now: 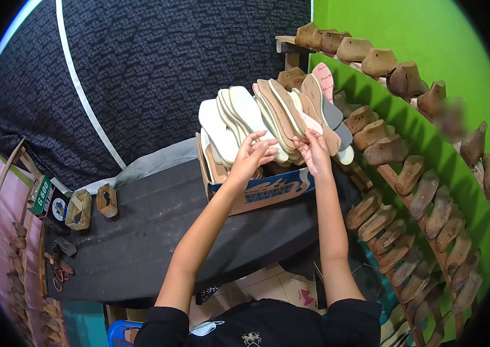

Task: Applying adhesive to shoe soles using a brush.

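Note:
A cardboard box (271,200) with blue print stands on the dark-covered table, packed with upright shoe insoles in white, tan, grey and pink. My left hand (252,156) hovers at the box's front, fingers spread, in front of the white insoles (247,110); nothing shows in its grasp. On the right side of the pack, my right hand (315,155) has its thumb and fingers closed on the lower end of a tan-and-white insole (289,107). The bottoms of most insoles are hidden inside the box.
Wooden shoe lasts (386,149) fill slanted racks along the green wall at right. More lasts hang at far left. On the table's left end are pliers (58,276), two small open containers (79,209) and a green-and-black box (46,198). A dark patterned curtain (158,75) hangs behind.

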Available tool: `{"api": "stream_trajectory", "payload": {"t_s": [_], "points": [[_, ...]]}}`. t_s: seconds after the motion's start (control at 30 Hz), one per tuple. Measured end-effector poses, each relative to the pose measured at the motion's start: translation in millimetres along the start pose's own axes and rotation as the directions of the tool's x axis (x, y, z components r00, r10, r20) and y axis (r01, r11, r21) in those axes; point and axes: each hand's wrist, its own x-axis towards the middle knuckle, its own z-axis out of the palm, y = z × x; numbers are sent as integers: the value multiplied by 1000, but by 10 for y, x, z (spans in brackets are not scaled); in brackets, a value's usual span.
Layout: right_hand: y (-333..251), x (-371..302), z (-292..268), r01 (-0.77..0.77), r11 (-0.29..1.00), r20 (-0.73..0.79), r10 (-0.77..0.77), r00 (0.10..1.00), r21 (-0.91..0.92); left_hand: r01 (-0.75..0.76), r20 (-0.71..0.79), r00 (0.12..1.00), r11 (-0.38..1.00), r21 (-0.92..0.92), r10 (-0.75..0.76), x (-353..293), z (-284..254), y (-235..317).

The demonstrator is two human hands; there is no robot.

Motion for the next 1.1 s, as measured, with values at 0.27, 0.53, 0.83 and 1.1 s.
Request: {"api": "stream_trajectory", "payload": {"t_s": [0.27,0.53,0.83,1.1], "points": [[96,11,-11,4,995,26,-7,1000,102,150,47,989,940,-307,-143,273,138,-78],[-9,-189,-59,81,980,66,-95,993,180,150,39,989,937,-315,-146,263,118,-65],[317,-999,72,-24,996,381,-9,924,81,-104,-135,991,767,-633,23,-173,-591,255],[1050,-1435,454,-280,959,529,261,807,-45,-171,-267,958,952,-254,101,-1512,-1814,700]]}}
